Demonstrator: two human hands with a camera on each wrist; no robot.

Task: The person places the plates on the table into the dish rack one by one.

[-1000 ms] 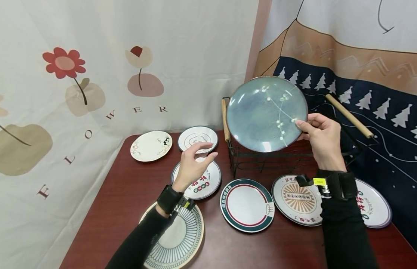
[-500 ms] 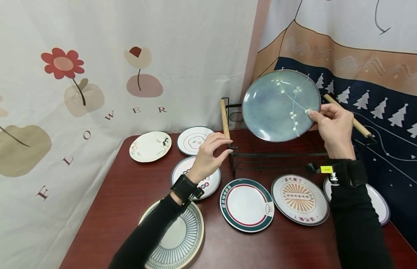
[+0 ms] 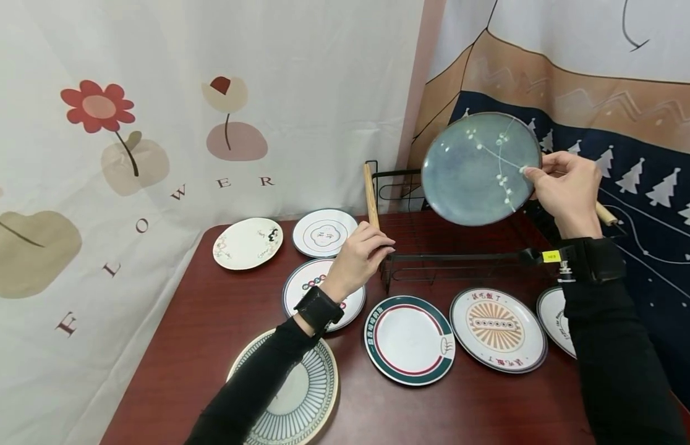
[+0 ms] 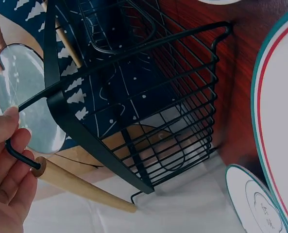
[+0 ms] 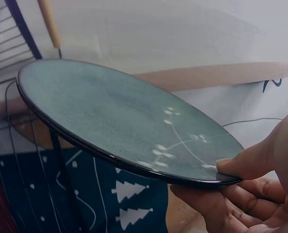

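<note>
My right hand (image 3: 567,188) pinches the blue plate (image 3: 478,167) by its three-o'clock rim, tilted above the wire rack (image 3: 451,247), while my left hand (image 3: 358,259) grips the rack's nine-o'clock corner.

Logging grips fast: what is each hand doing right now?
Left hand: grips the black wire rack at its corner.
Right hand: pinches the blue-green plate by its rim.

The worktop (image 3: 211,321) is dark red-brown wood. On it stands a black wire rack (image 3: 445,259) with wooden handles, near the back edge. Flat on the wood lie several plates: a floral plate (image 3: 247,242), a white plate with rings (image 3: 324,232), a striped plate (image 3: 306,395), a green-rimmed plate (image 3: 408,339) and a sunburst plate (image 3: 498,329).
</note>
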